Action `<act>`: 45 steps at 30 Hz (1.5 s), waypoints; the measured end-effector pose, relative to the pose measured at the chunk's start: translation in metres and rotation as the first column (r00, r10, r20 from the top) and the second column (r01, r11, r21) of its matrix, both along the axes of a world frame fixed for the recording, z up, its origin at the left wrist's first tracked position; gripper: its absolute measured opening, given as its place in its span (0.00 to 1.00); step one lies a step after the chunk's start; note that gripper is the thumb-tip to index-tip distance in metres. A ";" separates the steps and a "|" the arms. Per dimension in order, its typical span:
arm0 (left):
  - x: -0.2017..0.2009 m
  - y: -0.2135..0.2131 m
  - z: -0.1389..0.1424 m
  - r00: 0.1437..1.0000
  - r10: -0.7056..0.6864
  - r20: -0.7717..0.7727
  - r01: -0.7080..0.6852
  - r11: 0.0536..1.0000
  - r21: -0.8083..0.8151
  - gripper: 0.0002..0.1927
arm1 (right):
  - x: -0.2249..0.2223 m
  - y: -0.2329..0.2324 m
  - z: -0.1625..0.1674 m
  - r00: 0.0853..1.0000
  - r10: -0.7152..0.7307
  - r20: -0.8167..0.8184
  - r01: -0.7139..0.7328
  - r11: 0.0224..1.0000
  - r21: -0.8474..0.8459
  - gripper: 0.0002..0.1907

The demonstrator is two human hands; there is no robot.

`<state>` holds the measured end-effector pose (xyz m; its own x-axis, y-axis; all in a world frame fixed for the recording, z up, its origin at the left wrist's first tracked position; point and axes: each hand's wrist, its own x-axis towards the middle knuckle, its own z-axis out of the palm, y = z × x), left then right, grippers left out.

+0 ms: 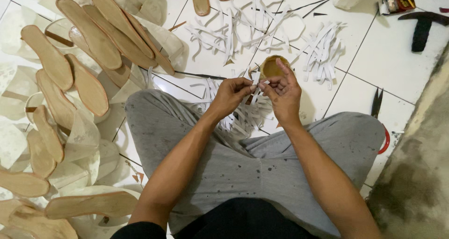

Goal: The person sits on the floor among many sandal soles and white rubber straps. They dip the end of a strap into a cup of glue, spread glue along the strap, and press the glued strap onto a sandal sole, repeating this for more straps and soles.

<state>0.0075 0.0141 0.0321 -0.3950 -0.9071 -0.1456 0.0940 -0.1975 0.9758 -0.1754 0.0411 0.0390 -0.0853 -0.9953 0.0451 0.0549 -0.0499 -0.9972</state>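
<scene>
My left hand (pixel 232 93) and my right hand (pixel 282 91) meet above my crossed legs, and both pinch a thin white strip (pixel 258 83) between their fingertips. Just behind the hands sits a small round tin of brownish glue (pixel 271 65). A heap of white strips (pixel 248 115) lies on the floor under my hands, between my knees. More white strips (pixel 262 26) are spread over the tiles farther away.
Several tan shoe insoles (pixel 89 47) on white paper pieces cover the floor at the left. Scissors with a red handle (pixel 380 115) lie by my right knee. A black hammer (pixel 422 26) and a small box (pixel 397 4) lie at the upper right. A rough concrete edge (pixel 416 173) runs along the right.
</scene>
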 end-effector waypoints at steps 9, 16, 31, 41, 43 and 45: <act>0.001 -0.001 -0.004 0.997 -0.061 0.038 0.060 0.998 0.010 0.07 | -0.001 -0.001 -0.005 0.996 0.014 0.090 -0.017 1.000 0.024 0.40; 0.002 -0.002 -0.005 0.997 -0.074 0.030 0.075 0.997 -0.024 0.07 | -0.001 -0.001 -0.003 0.999 0.008 0.048 -0.010 1.000 0.023 0.40; 0.002 -0.001 0.001 0.991 -0.051 0.123 0.052 0.999 -0.005 0.07 | -0.001 -0.002 0.001 0.998 0.037 0.044 -0.039 0.998 0.042 0.41; 0.002 -0.001 -0.005 0.995 -0.062 0.083 0.058 0.997 0.050 0.10 | -0.001 -0.001 0.005 0.995 0.059 0.085 -0.063 0.997 0.049 0.41; 0.002 -0.002 -0.005 0.995 -0.076 0.066 0.071 0.995 0.067 0.11 | -0.001 0.000 0.006 0.996 0.061 0.060 -0.064 0.997 0.052 0.41; 0.002 -0.002 -0.005 0.992 -0.095 0.080 0.090 0.994 0.061 0.11 | -0.001 0.000 0.007 0.996 0.062 0.061 -0.066 0.996 0.062 0.40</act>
<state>0.0096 0.0124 0.0270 -0.4614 -0.8565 -0.2312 -0.0074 -0.2569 0.9664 -0.1762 0.0416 0.0462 -0.0224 -0.9995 -0.0217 0.1151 0.0189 -0.9932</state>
